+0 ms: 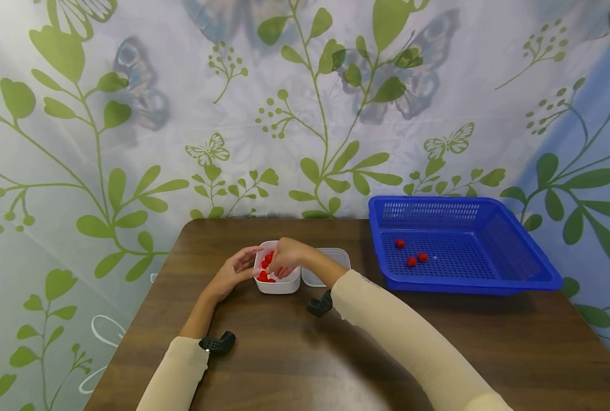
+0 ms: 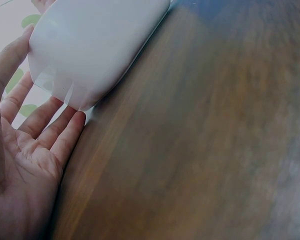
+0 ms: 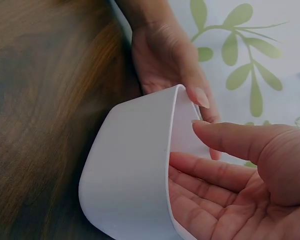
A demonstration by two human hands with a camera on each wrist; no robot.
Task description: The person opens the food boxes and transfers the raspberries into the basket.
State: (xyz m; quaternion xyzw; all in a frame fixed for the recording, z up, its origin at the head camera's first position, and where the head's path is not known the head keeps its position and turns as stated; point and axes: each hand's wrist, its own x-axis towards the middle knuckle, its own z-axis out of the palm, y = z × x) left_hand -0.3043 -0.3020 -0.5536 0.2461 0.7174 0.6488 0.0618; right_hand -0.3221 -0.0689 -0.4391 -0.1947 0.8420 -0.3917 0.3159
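Observation:
A white rounded box [image 1: 279, 287] stands on the table with several small red berry-like pieces [image 1: 263, 276] in it. My left hand [image 1: 231, 274] is at its left end. In the left wrist view, this hand's nearly straight fingers [image 2: 65, 137] touch the box's outer wall, the thumb beside the upper edge. From the right, my right hand [image 1: 287, 257] reaches over the rim into the box. The right wrist view shows its fingers [image 3: 205, 192] extended inside, with the thumb apart and nothing visible between them. The box wall hides the fingertips there.
A translucent lid [image 1: 312, 279] lies right of the box, partly under my right forearm. Farther right, a blue perforated basket [image 1: 469, 283] holds three small red pieces [image 1: 411, 261]. The brown wooden table [image 1: 269, 354] ends at a leaf-patterned curtain [image 1: 294, 142].

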